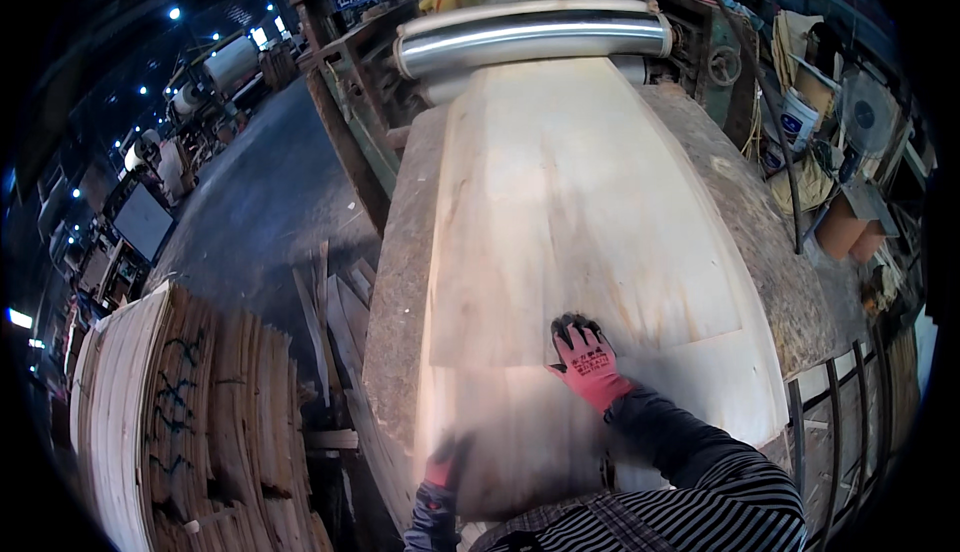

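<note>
A long pale wood veneer sheet (600, 212) stretches away from me, its far end at a shiny metal roller (540, 40). Its near edge lies across another pale sheet (690, 382) underneath. My right hand (586, 360), in a pink glove with black fingertips, rests flat with fingers spread by that near edge. Closer to me, at the left side of the sheets, is my left hand (447, 460) in a similar glove. Motion smears its fingers, so I cannot make out whether they grip the sheet's edge.
The sheets lie on a worn board table (400, 282) in front of the roller machine's frame (345, 102). Stacked veneer (220, 412) stands at the lower left, with loose strips (330, 322) beside the table. Metal bars (835, 422) run along the lower right. A white bucket (796, 117) sits farther back right.
</note>
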A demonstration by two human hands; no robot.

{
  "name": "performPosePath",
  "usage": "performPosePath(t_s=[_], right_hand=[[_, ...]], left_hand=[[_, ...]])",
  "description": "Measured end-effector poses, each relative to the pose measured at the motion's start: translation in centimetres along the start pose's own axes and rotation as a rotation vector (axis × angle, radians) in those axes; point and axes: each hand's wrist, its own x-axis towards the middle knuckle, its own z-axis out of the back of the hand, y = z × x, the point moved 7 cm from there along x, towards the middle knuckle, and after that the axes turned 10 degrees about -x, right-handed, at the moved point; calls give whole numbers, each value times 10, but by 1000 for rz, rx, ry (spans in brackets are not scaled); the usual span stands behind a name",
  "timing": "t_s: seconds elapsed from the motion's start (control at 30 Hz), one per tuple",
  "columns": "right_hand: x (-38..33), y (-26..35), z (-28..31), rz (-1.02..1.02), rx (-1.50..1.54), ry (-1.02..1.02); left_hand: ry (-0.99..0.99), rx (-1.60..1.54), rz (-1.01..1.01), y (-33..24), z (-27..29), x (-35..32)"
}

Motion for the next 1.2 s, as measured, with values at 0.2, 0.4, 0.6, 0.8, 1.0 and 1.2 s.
performPosePath(t_s=[0.2,0.4,0.6,0.8,1.0,1.2], right_hand=[[10,0,23,-12,-11,61],[4,-2,11,-28,-18,68],[1,-2,7,-18,-4,50],[1,-4,6,-22,-3,63],[-1,-1,10,0,-18,45],[-1,-3,9,-15,-17,19]], left_hand=[[-46,51,-5,3,3,0],[-33,42,-93,5,6,-1],[-101,56,-121,12,14,2],[-62,33,-136,7,7,3],[154,572,-540,22,21,11],[155,602,-597,21,20,10]])
